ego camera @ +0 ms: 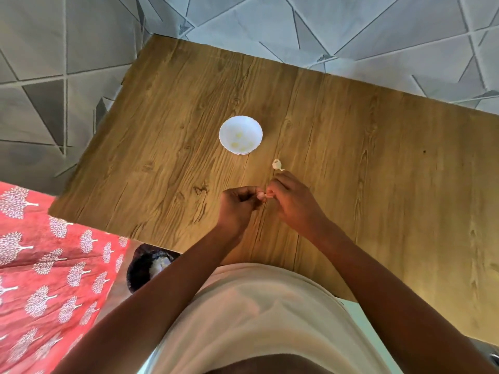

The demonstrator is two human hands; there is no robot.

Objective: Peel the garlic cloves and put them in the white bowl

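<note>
The white bowl [240, 121] stands on the wooden table [351, 157], with several pale peeled garlic cloves [240, 143] lying inside it. A small piece of garlic with papery skin [277, 164] lies on the table to the bowl's right, just beyond my right hand. My left hand [237, 205] and my right hand [290, 199] meet over the table in front of me. Their fingertips pinch a small garlic clove [267, 195] between them, and most of the clove is hidden by the fingers.
A dark bin [147, 265] with whitish scraps inside stands below the table's near left edge. A red cloth with a white tree print [48, 279] lies to the left. Grey patterned floor tiles [40, 76] surround the table.
</note>
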